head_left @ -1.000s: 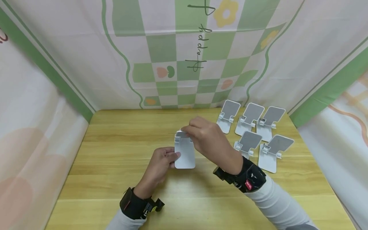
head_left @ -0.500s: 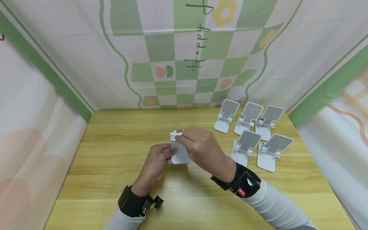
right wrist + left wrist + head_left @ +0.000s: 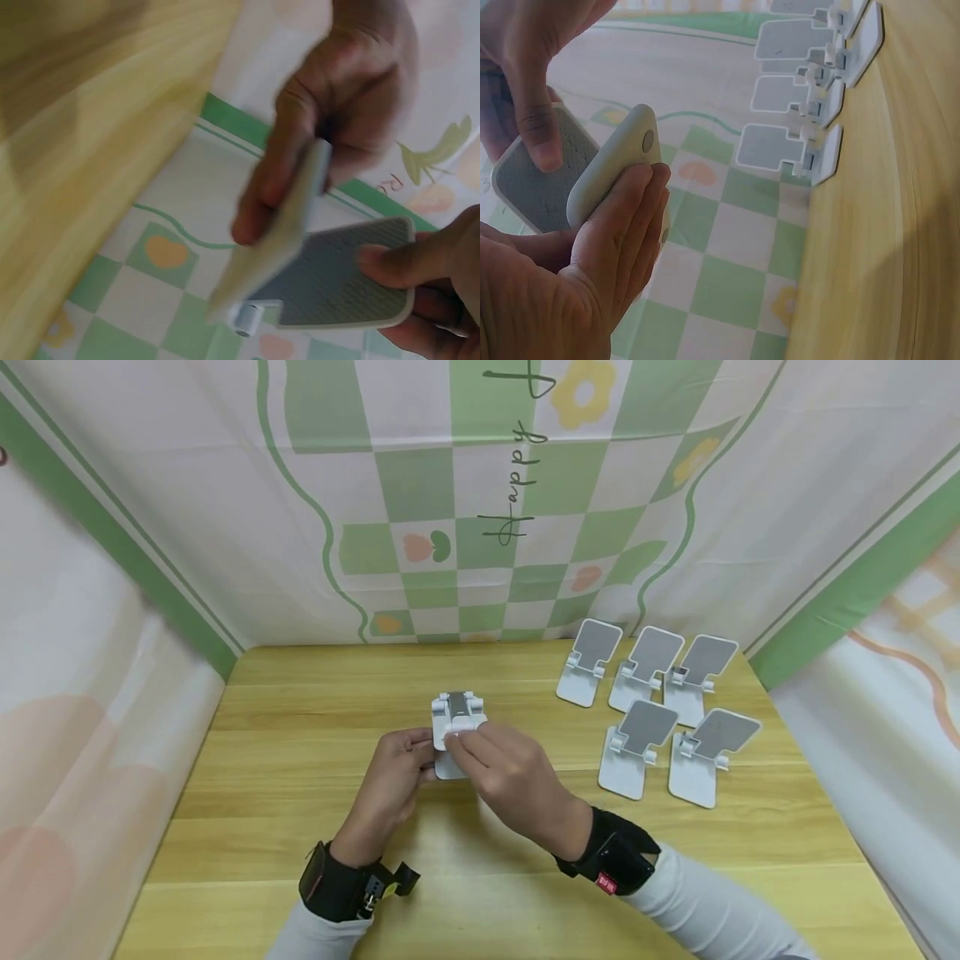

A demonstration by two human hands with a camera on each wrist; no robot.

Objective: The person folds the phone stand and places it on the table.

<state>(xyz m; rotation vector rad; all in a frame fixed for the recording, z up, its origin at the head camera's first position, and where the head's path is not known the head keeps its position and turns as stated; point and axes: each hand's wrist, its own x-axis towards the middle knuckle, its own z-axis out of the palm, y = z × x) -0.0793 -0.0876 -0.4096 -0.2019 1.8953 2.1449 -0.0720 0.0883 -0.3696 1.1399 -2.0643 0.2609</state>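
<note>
We have both hands grasping one stand (image 3: pixel 443 727), held above the table (image 3: pixel 262 827), roughly midway across it and well apart from the others. The left hand (image 3: pixel 397 772) pinches the base (image 3: pixel 611 169) at its left edge, fingers laid along the face with the round feet. The right hand (image 3: pixel 517 777) pinches the plate (image 3: pixel 322 289), its thumb on the grey side (we make that thumb out best in the wrist views). The plate is tilted at an angle to the base. Black bands (image 3: pixel 622 856) circle both wrists, beside pale sleeves (image 3: pixel 705 902). To our right, five more stands (image 3: pixel 656 652) rest unfolded on the table, three behind and two in front. Beyond the table hangs a curtain (image 3: pixel 416 485) with green checks, flowers and the word "Happy".
</note>
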